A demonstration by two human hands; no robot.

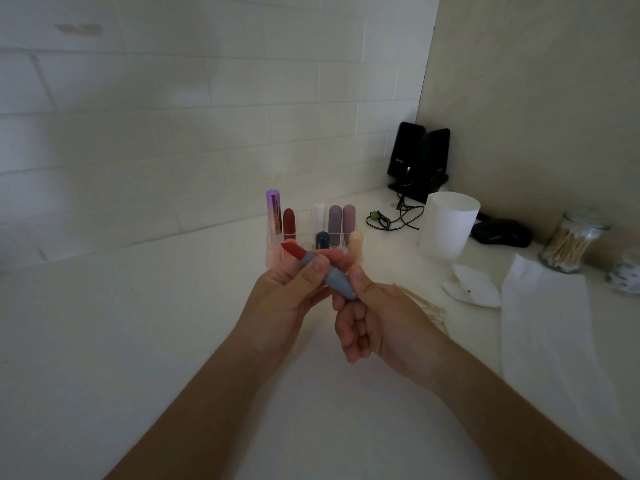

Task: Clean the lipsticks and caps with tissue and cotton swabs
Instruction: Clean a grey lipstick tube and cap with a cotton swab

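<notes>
gripping an open red lipstick (323, 271): left hand (291, 292), right hand (374, 317).

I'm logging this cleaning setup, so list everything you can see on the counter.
Open lipstick with grey-blue tube: one, red bullet, held by both hands.
Capped lipsticks in clear rack: about eight, mixed colours, behind hands.
White cylindrical cup: one, right of rack.
Black speakers: two, back corner.
Black computer mouse: one, right of cup.
Glass jar of cotton swabs: one, clear, far right.
Crumpled white tissue: one, right of hands.
Loose cotton swabs: several, beside right hand.
Left hand: one, grips tube's upper part.
Right hand: one, pinches tube's base.
</notes>
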